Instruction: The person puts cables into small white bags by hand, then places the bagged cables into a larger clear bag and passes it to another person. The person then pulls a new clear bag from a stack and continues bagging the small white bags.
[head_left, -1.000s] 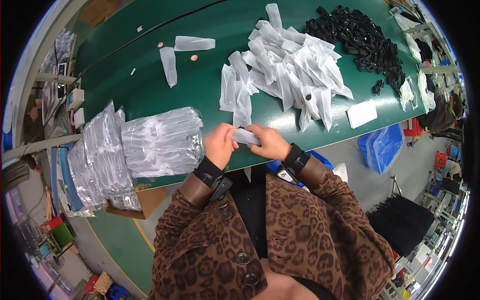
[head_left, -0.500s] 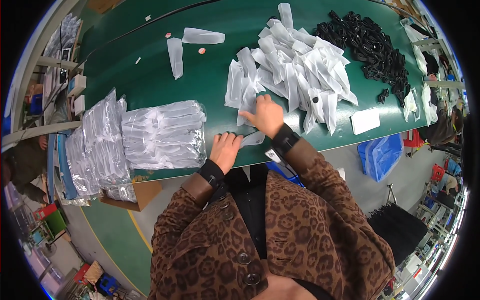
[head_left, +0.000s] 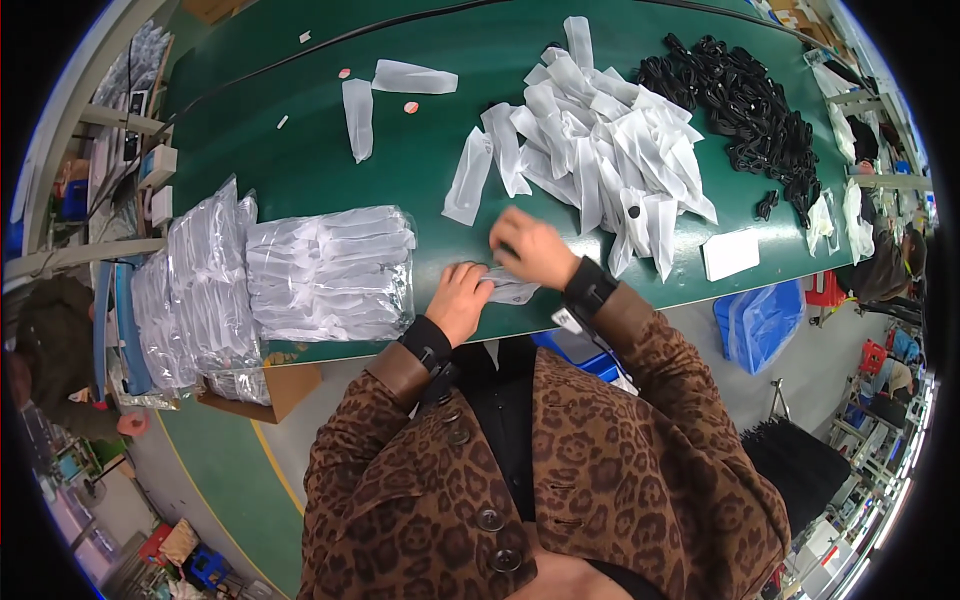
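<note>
The pouches (head_left: 625, 140) look like thin, matt, frosted plastic against the smooth, glossy green table (head_left: 260, 160), while the packs (head_left: 325, 275) are wrapped in clear, shiny, wrinkled film. The cables (head_left: 780, 150) look like rubbery black plastic. The jacket (head_left: 400, 500) is matt, soft-looking cloth with smooth, leather-like cuffs (head_left: 393, 378) and glossy buttons (head_left: 504, 560).

Green desk (head_left: 240, 175): is stretching from nine o'clock over twelve to three, its glossy top reflecting light.
Grey floor (head_left: 690, 350): is showing beyond the desk's edge, between three and four o'clock.
Green lane (head_left: 230, 460): is running across the floor at eight o'clock, a yellow line (head_left: 271, 455) edging it.
Pale metal frame (head_left: 100, 252): is standing at nine o'clock.
Crowded shelving (head_left: 868, 412): is lining the side near four o'clock.
White light strips (head_left: 910, 462): are glowing at four o'clock, along the rim.
</note>
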